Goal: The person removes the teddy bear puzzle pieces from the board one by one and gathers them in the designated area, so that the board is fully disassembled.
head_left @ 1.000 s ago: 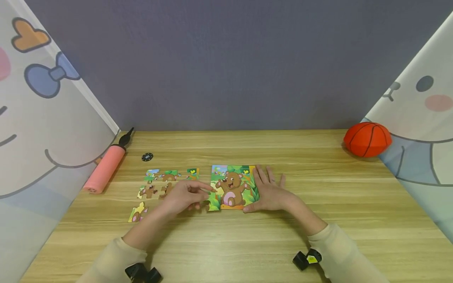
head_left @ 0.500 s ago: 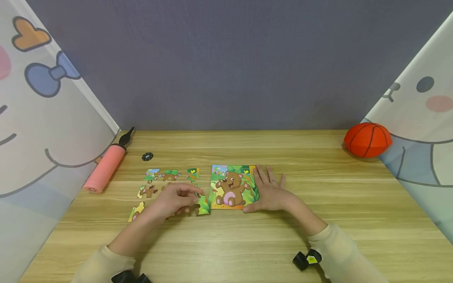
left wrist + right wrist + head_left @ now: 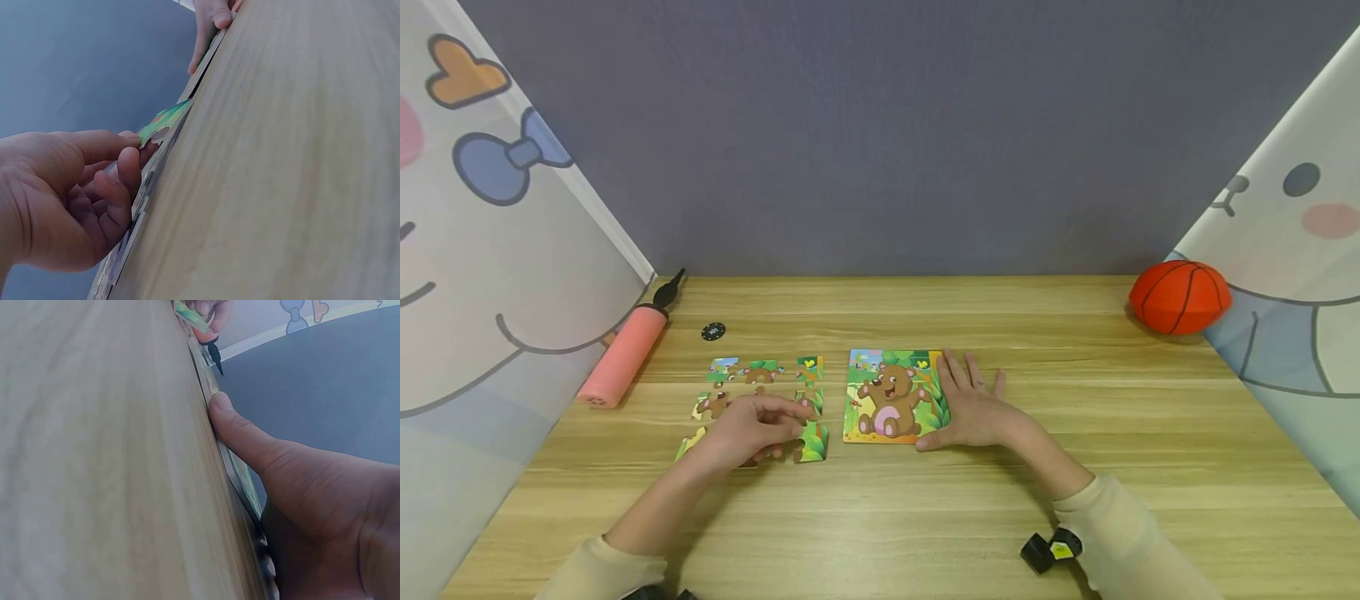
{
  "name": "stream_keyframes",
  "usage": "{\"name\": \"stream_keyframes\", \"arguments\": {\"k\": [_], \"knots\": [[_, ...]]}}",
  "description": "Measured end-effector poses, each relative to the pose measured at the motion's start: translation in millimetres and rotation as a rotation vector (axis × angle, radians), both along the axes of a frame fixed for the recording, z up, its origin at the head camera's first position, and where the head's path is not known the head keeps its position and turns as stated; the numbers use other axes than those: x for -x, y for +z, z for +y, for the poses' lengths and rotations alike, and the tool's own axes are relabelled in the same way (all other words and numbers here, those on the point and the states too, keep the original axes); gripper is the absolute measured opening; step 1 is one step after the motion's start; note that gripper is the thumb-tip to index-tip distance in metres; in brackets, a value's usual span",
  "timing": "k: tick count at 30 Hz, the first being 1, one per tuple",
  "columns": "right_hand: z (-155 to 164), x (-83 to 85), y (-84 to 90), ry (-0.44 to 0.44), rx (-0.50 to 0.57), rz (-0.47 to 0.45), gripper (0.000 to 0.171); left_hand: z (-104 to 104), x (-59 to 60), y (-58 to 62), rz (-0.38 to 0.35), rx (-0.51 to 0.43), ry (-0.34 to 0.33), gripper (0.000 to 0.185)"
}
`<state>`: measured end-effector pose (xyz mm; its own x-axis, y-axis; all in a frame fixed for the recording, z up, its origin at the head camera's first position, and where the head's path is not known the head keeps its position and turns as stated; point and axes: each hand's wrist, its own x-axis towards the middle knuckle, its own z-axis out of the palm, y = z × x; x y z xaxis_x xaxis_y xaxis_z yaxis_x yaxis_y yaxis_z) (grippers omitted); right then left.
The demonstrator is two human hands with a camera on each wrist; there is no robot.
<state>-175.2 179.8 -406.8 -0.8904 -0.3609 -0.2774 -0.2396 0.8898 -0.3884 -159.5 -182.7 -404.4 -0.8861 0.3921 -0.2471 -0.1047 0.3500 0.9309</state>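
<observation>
The left hand (image 3: 747, 432) pinches a small green, leaf-printed cardboard puzzle piece (image 3: 813, 442) between thumb and curled fingers (image 3: 128, 172). The piece sticks out from the fingertips toward the square bear-picture puzzle board (image 3: 891, 397), lying flat or nearly so just above the light wooden desk (image 3: 925, 508); whether it touches the wood I cannot tell. It sits just left of the board's near-left corner, with a narrow strip of bare desk between the two. In the left wrist view the piece (image 3: 164, 119) points along the desk toward the board's edge (image 3: 203, 62).

The right hand (image 3: 973, 408) lies flat against the board's right side, fingers straight and spread, thumb (image 3: 240, 434) pressed along the board's near-right edge. It grasps nothing and only touches the board. The left hand is the nearer one to the loose piece; the right is across the board from it.

Left of the board, other loose bear-puzzle pieces (image 3: 760, 371) lie in rough rows, partly under the left hand, so the held piece is at the row's near-right end. Farther left of the board, well apart, lie a small black round disc (image 3: 712, 332) and a pink cylindrical hand pump with a black nozzle (image 3: 625, 350). Far right of the board, against the printed curtain, rests a soft orange basketball (image 3: 1180, 296). Nothing stands between the held piece and the board.
</observation>
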Motion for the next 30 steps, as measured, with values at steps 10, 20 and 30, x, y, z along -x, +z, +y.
{"name": "stream_keyframes", "arguments": {"k": [10,20,30], "knots": [[0,0.0,0.4,0.002,0.012,-0.007,0.139,0,-1.4,5.4,0.056,0.102,0.011,0.022],[1,0.7,-0.1,0.008,0.008,-0.005,0.138,-2,-1.5,3.8,0.073,0.141,0.024,0.021],[6,0.9,-0.5,0.013,0.013,0.020,0.126,10,2.2,4.1,0.178,0.184,0.039,0.019]]}}
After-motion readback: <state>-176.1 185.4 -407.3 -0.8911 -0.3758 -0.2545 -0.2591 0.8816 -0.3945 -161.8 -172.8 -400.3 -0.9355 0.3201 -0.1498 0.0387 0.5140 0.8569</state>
